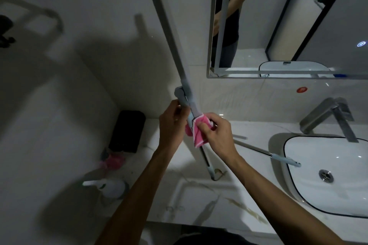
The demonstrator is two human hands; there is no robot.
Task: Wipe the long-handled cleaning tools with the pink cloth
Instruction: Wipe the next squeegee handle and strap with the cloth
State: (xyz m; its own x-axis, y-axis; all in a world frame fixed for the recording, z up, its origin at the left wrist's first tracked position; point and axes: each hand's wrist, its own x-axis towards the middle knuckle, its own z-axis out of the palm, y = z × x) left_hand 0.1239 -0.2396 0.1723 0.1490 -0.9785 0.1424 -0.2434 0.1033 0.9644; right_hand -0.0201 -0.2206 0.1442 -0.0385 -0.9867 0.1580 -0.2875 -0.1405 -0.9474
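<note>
A long grey-blue cleaning tool (171, 32) stands tilted over the counter, its flat bar reaching up past the frame's top and its thin metal handle (206, 160) pointing down to the countertop. My left hand (173, 123) grips the tool at its joint. My right hand (216, 131) pinches the folded pink cloth (199, 134) around the shaft just below that joint. A second long-handled tool (266, 154) lies flat on the counter, its blue grip end over the sink's rim.
White sink (298, 193) with a steel faucet (328, 117) sits at the right. A mirror (298, 26) hangs above. At the left stand a black box (127, 131), a pink item (113, 162) and a white spray bottle (111, 187). The marble countertop (199, 201) lies below.
</note>
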